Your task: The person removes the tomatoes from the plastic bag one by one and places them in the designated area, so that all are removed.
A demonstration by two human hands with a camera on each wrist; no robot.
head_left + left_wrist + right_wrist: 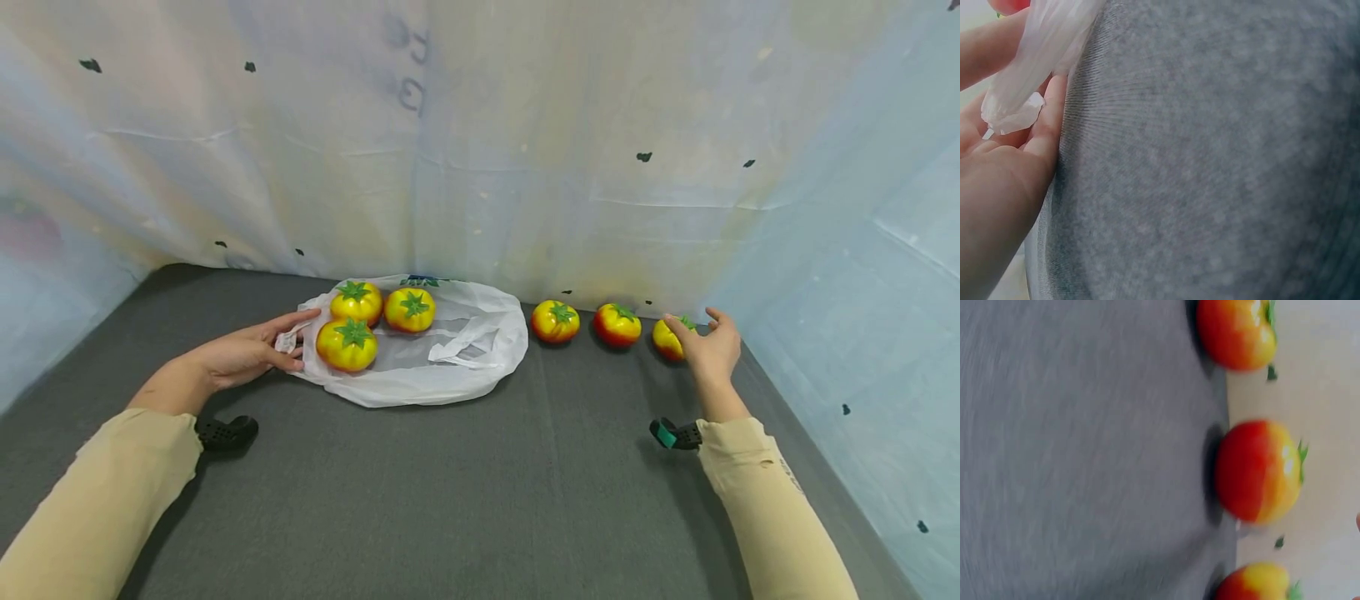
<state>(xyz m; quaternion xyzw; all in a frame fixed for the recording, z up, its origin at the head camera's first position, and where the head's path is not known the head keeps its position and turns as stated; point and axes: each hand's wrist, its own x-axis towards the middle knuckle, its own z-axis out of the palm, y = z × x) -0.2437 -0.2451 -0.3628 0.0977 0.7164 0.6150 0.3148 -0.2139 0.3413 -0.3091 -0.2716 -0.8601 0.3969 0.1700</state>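
Note:
A white plastic bag (480, 379) lies flat, with three yellow-red tomatoes grouped at its left part: an upper-left tomato (356, 303), a tomato beside it (409, 310) and a lower tomato (347, 345). My left hand (251, 352) holds the bag's left end, the gathered plastic (1016, 94) running between thumb and fingers. Over at the right, my right hand (708, 346) hovers by the rightmost tomato (666, 340), thumb and fingers spread apart and partly covering it. Two more tomatoes stand left of that one: a middle tomato (617, 326) and a tomato nearest the bag (555, 322).
The dark grey table (450, 500) stretches toward me in front of the bag. Pale sheeting (480, 192) rises behind the tomatoes, and more sheeting (847, 333) closes off the right side. Each wrist wears a black strap.

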